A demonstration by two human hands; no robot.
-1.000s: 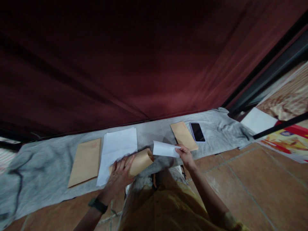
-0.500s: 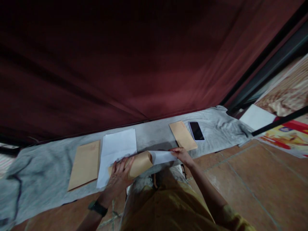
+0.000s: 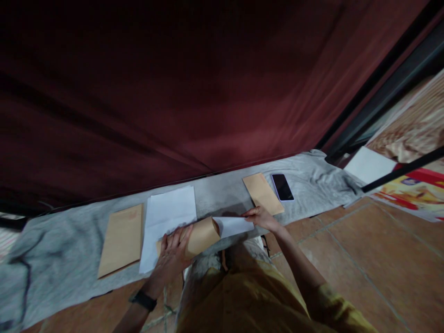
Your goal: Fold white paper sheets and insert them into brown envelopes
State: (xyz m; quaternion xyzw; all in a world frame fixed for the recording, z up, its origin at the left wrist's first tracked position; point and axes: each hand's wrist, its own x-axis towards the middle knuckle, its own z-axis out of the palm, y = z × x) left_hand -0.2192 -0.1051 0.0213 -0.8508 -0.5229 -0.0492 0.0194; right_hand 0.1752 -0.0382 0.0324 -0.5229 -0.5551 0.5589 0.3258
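While our L hand (image 3: 173,254) lies w/ fingers spread over the brown env. (image 3: 203,238), our R hand (image 3: 261,217) has its fingers pinched on the outer end of the folded white paper (image 3: 232,226). That paper sits in the env.'s bulging mouth, nr the front edge of the grey-draped worktop (image 3: 222,192). Inner end's hidden inside; outer part isn't in yet, so we'd call it approx. part-way. Loose white sheets (image 3: 169,208), partly under our L hand, aren't packed. L env. (image 3: 121,240) and R env. (image 3: 263,193) lie flat; can't tell if they're filled. Smartphone (image 3: 282,187) is just beside the R env. Nothing seems to block the mouth, tho its raised lip might snag.
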